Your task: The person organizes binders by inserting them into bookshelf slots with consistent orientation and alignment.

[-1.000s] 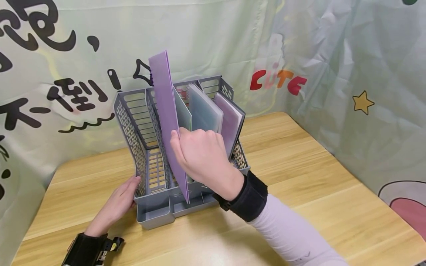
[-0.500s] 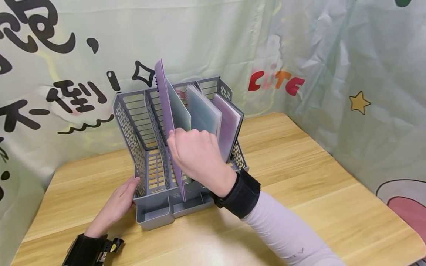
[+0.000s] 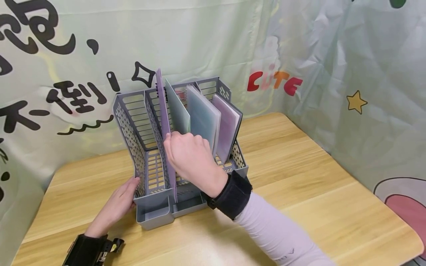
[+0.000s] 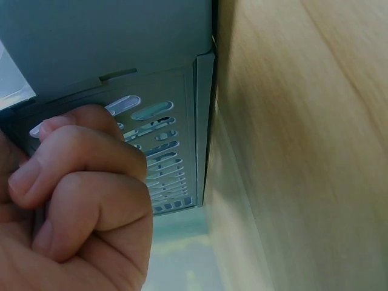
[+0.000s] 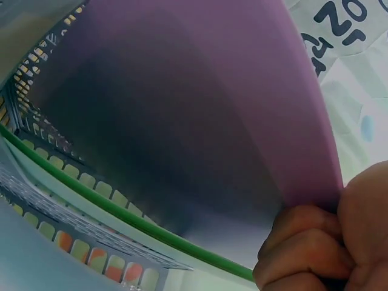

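Note:
My right hand [image 3: 193, 157] pinches the near edge of a purple spiral notebook [image 3: 164, 111] between thumb and curled fingers. The notebook stands upright in the grey file rack [image 3: 153, 202], in the compartment just right of the leftmost divider. In the right wrist view the purple cover [image 5: 267, 79] fills the upper part, above a green-edged notebook [image 5: 121, 215]. My left hand [image 3: 119, 199] grips the front edge of the rack's left side; its curled fingers [image 4: 91, 151] show against the slotted wall in the left wrist view.
To the right of the purple notebook stand a pale green notebook [image 3: 178, 107], a blue one [image 3: 201, 114] and a purple one with a dark back [image 3: 226, 127]. Small trays run along the rack's front. A printed cloth [image 3: 206, 37] hangs behind the wooden table [image 3: 299, 177].
The purple notebook has gone down into the rack and turned more upright, moving slightly left, with my right hand still pinching it. My left hand stays in place.

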Tool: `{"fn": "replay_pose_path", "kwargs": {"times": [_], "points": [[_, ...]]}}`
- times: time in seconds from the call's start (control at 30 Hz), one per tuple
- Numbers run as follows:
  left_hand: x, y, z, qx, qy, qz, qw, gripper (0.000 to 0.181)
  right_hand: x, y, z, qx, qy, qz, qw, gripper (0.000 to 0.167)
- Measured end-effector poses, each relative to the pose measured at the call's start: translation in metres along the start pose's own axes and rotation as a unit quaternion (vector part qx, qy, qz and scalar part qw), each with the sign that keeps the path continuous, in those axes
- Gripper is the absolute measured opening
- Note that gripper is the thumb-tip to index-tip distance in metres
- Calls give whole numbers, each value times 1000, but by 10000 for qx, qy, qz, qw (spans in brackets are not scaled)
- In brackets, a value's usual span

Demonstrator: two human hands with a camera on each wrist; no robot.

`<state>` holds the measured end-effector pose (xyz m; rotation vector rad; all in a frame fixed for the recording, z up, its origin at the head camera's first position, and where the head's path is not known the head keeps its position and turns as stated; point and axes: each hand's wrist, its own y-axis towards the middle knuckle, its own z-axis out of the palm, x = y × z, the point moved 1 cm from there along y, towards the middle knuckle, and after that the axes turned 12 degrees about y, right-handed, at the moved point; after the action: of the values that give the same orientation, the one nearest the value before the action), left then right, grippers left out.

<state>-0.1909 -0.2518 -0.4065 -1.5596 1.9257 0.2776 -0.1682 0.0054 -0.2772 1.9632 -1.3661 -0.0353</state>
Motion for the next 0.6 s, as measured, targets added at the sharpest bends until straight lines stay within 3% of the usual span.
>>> {"fn": "replay_pose_path", "kwargs": {"times": [0.4, 0.6], "points": [[0, 0, 1, -122, 81, 105, 9998, 79, -4, 0, 6, -360, -257, 29, 9990, 44], [0, -2, 1, -115, 178, 167, 9996, 82, 0, -4, 14, -544, -711, -84, 9959, 38]]}}
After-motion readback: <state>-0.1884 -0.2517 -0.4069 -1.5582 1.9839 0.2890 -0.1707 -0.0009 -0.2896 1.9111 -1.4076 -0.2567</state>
